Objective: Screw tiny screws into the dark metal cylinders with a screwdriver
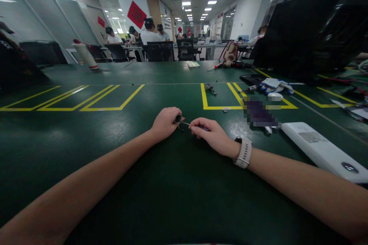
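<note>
My left hand rests on the green table, fingers curled round a small dark cylindrical part. My right hand, with a white watch on its wrist, pinches a thin screwdriver whose tip points left at the end of that part. The two hands sit close together near the table's middle. Tiny dark bits lie on the table just under the tool's tip.
A long white device lies at the right. Farther back are a small metal tool inside a yellow-taped box, white-and-blue gloves, a red-handled screwdriver and black equipment. Several people sit at desks beyond the table.
</note>
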The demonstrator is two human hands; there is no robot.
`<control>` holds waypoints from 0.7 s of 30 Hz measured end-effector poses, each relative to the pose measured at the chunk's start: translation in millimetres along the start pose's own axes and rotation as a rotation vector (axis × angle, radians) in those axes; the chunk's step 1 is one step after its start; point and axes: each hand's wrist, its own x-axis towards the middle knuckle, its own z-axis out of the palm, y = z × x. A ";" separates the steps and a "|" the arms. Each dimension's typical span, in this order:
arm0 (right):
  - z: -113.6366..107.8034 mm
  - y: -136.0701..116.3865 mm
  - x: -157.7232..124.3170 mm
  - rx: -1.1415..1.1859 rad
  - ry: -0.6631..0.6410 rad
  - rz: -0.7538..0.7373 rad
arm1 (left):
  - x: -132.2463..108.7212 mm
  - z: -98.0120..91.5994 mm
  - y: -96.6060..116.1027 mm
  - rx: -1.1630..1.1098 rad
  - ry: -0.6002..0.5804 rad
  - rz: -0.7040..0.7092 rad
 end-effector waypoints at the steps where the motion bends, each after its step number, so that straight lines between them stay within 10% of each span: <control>1: -1.1 2.3 1.3 0.091 -0.013 0.039 | 0.1 0.1 -0.4 -0.007 0.000 -0.001; 21: -1.8 1.4 1.8 0.303 0.001 0.116 | 0.7 2.7 -5.9 -0.365 0.082 -0.055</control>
